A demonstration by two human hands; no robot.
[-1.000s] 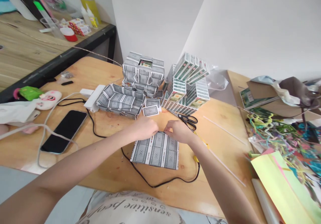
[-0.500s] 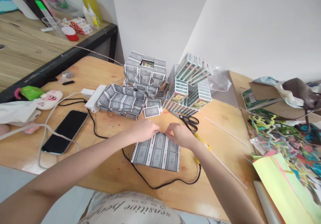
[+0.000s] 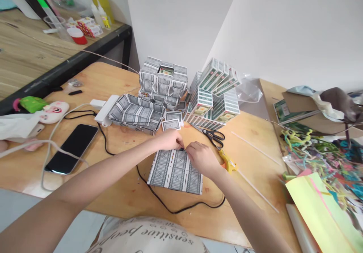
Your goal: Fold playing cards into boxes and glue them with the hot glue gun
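A flat panel of grey-patterned playing cards [image 3: 177,173] lies on the table in front of me. At its far edge, my left hand [image 3: 171,139] has its fingers pinched together. My right hand [image 3: 202,156] faces it from the other side, fingers also closed, its fingertips at the same edge. A small dark piece [image 3: 182,148] shows between the two sets of fingertips; its kind cannot be made out. Right of my right hand lies a yellow glue gun [image 3: 227,161], partly hidden, and beyond it black-handled scissors [image 3: 214,135]. Loose cards [image 3: 171,125] lie past my left hand.
Behind stand an open card-covered tray [image 3: 136,113], a card-covered box [image 3: 163,81] and stacked card packs [image 3: 211,98]. A phone [image 3: 72,149] and white cables are at left. A black cord [image 3: 181,210] loops round the panel. Thin translucent sticks [image 3: 256,148] lie at right.
Both hands have shifted slightly at the panel's far edge; the small dark piece now shows between the fingertips. More of the yellow glue gun is visible beside my right hand.
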